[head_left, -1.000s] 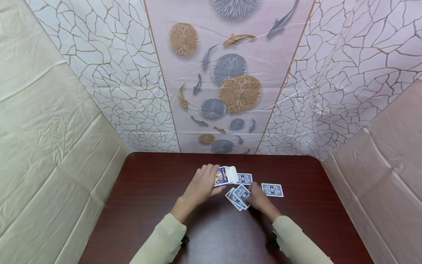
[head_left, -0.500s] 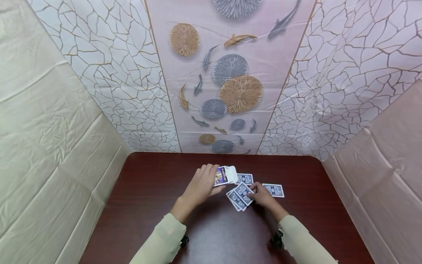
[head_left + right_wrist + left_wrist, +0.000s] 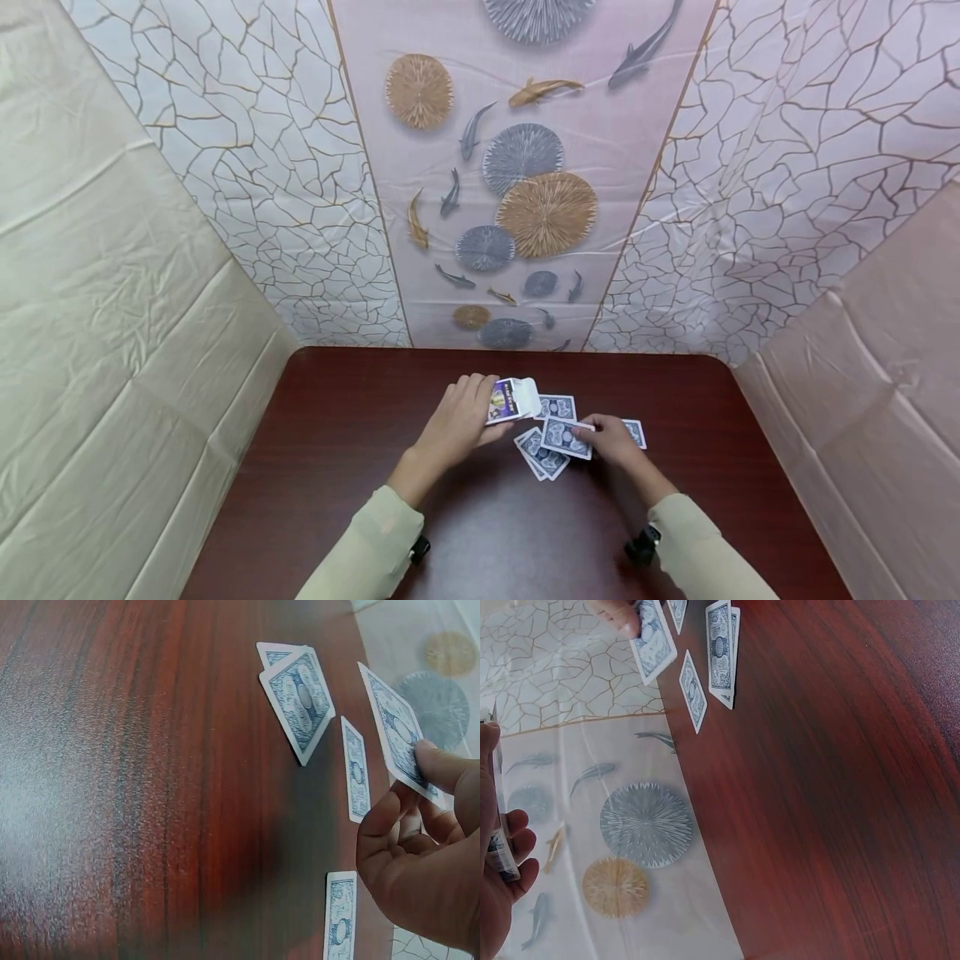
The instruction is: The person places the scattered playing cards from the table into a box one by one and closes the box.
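Observation:
My right hand (image 3: 611,440) pinches one blue-backed playing card (image 3: 562,437) between thumb and fingers. In the right wrist view this card (image 3: 391,724) is held above the table, tilted, its back showing. Two overlapping cards (image 3: 538,462) lie face down just beyond its left corner in the head view. My left hand (image 3: 453,421) grips a purple and white card box (image 3: 504,400), its white flap open and pointing right. In the left wrist view, fingers wrap the box (image 3: 502,855), which is partly cut off at the edge.
One face-down card (image 3: 557,406) lies behind the held one, beside the box flap. Another card (image 3: 636,433) lies to the right, partly covered by my right hand. The dark red table (image 3: 360,383) ends at a patterned cloth wall (image 3: 517,275) at the back.
My right hand has drawn the top card off the overlapping group, moving it right and turning it more sideways. The left hand and box stay put.

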The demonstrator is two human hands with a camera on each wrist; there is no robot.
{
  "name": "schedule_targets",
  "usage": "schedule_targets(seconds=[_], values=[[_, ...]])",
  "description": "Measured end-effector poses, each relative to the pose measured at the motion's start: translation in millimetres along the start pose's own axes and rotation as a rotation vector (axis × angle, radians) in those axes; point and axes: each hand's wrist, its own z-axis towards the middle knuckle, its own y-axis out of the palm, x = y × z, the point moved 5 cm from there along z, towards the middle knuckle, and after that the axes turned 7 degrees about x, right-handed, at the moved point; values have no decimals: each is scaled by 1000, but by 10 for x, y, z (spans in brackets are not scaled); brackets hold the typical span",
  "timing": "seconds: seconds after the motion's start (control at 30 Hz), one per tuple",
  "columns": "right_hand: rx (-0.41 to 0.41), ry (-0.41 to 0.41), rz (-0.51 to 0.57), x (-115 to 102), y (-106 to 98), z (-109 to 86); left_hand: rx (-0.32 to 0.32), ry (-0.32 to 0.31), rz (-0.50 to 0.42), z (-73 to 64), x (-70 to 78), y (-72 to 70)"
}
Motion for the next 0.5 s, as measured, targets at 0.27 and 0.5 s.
schedule_targets(seconds=[0.27, 0.5], values=[[-43, 97, 157, -50, -68, -58, 4, 2, -13, -1, 10, -5], [-121, 157, 374, -101, -81, -104, -27, 4, -1, -2, 22, 19]])
